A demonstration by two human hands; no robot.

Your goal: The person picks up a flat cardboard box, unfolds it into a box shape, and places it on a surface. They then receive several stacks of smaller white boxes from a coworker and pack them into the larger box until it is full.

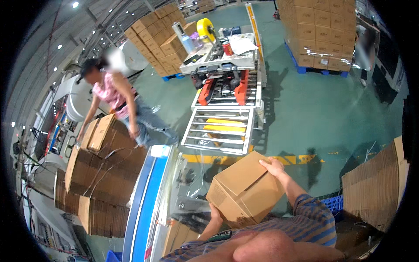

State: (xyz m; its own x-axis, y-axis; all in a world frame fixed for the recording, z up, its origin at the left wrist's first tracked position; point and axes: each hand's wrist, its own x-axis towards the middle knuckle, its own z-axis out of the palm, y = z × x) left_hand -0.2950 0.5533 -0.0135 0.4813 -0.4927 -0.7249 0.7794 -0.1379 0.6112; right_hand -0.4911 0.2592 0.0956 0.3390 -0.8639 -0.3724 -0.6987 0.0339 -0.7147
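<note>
A brown cardboard box (238, 185) is held tilted in front of me, between both hands. My left hand (214, 214) grips its lower left side, with part of the fingers hidden by the box. At the upper right edge, my right hand (273, 167) has its thumb on the top face beside the seam of the flaps. The top flaps are folded down, and a dark gap runs between them. Below the box on the left, another carton (178, 236) is partly covered by my arm.
A roller conveyor (218, 142) leads to a carton sealing machine (224, 65) ahead. Left of me runs a blue belt (148, 205); beyond it, a co-worker (115, 94) touches bundled flat cartons (109, 174). More flat cartons (373, 187) stand at right. Loaded pallets (323, 35) stand farther back.
</note>
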